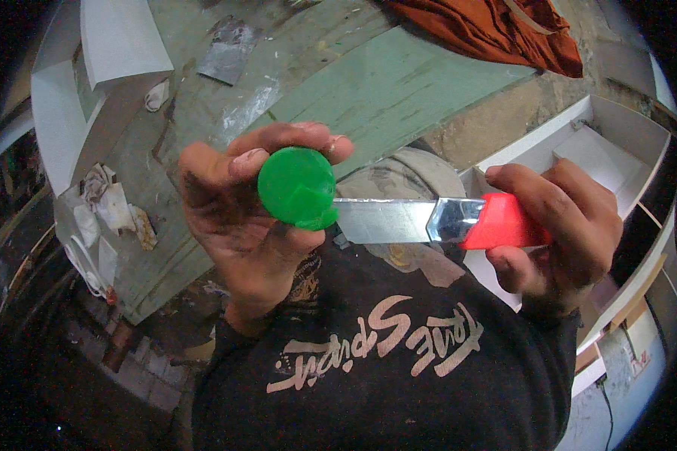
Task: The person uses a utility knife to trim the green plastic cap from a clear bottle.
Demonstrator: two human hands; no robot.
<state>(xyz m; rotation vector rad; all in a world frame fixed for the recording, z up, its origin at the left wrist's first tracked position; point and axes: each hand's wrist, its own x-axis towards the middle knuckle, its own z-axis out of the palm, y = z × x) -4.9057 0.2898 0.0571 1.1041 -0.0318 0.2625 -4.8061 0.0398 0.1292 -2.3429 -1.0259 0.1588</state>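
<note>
Between the fingertips and thumb of my left hand (237, 214) is a round green plastic disc, like a cap (295, 184), its flat face turned up. A small green flap stands out at its lower right edge. My right hand (575, 214) is closed around the red handle of a snap-off utility knife (496, 222). Its wide silver blade (384, 220) is extended and points left. The blade's tip meets the disc's right edge, beside the flap; whether it cuts in there, I cannot tell. Both hands are raised in front of my dark shirt.
A worn green surface (338, 83) lies beyond my hands. White box-like panels (124, 41) stand at the far left, with crumpled scraps (113, 203) below them. A white compartmented frame (613, 154) is on the right. Rust-coloured cloth (496, 34) lies at the far edge.
</note>
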